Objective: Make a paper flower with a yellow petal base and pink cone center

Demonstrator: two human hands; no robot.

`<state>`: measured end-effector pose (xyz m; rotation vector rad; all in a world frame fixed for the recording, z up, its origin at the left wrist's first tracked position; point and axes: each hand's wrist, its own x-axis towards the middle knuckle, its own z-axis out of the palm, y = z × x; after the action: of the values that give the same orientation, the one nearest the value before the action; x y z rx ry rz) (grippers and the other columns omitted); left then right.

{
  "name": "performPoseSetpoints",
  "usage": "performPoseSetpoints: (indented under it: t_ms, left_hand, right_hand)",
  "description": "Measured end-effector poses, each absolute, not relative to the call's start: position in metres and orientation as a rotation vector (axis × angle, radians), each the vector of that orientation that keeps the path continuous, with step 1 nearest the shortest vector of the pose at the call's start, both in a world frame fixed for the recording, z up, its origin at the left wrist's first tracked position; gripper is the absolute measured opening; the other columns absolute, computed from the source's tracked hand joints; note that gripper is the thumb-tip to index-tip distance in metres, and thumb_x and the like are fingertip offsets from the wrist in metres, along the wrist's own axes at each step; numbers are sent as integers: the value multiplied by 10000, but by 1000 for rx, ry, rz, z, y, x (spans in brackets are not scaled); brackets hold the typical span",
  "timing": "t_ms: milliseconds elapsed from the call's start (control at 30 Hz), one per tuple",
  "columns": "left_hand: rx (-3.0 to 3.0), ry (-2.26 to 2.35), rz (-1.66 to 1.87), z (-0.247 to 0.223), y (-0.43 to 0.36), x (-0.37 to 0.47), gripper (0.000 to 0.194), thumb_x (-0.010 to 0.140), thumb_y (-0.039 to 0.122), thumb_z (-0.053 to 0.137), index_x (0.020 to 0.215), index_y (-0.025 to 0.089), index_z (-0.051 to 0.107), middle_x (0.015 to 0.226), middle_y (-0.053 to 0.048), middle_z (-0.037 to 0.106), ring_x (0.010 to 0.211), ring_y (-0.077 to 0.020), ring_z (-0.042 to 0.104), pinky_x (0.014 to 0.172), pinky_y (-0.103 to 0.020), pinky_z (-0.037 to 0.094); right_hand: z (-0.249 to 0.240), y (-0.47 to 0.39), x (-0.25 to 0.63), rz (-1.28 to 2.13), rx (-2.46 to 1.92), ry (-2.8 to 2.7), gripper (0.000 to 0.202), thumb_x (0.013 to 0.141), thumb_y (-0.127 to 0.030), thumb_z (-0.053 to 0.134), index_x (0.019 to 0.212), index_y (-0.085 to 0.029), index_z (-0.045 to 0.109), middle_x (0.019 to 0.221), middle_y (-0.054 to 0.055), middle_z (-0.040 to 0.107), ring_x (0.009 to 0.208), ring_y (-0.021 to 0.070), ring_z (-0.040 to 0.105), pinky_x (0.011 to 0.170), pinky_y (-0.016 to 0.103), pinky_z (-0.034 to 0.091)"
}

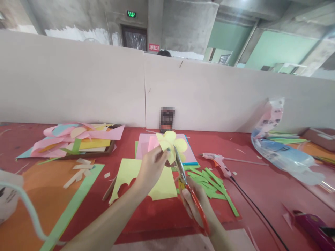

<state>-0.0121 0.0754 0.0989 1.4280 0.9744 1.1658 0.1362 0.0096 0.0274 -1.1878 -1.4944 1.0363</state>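
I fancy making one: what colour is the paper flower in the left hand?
The paper flower is pale yellow, best seen in the head view.

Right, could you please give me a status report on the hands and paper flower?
Left hand pinching yellow paper flower. Right hand gripping red-handled scissors, blades at the petals. Green paper strips near right hand.

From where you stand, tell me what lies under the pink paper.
Blue paper shows at its right edge, green paper at its left. Anything else under the pink paper is covered.
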Motion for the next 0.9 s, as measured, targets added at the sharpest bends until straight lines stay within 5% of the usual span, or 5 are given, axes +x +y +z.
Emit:
performPoseSetpoints:
  t_ms: [433, 900]
  left_hand:
    - [1427, 955, 1186, 100, 75, -13, 251, 823, 323, 433, 876, 149, 606, 757, -25, 653, 622, -137, 627, 598, -239, 499]
    - [1429, 938, 1142, 102, 78, -15, 218, 804, 342, 452, 729, 165, 555, 597, 22, 561, 549, -126, 586, 561, -249, 491]
  right_hand:
    - [24, 11, 138, 1032, -1174, -1506, 396, 744, -486, 551, 955, -154, 509, 476, -81, 294, 382, 47, 233, 370, 188, 166]
    - [29, 10, 138, 1023, -1160, -1534, 516, 754, -617, 438, 986, -161, 504, 481, -74, 309, 376, 52, 237, 356, 190, 188]
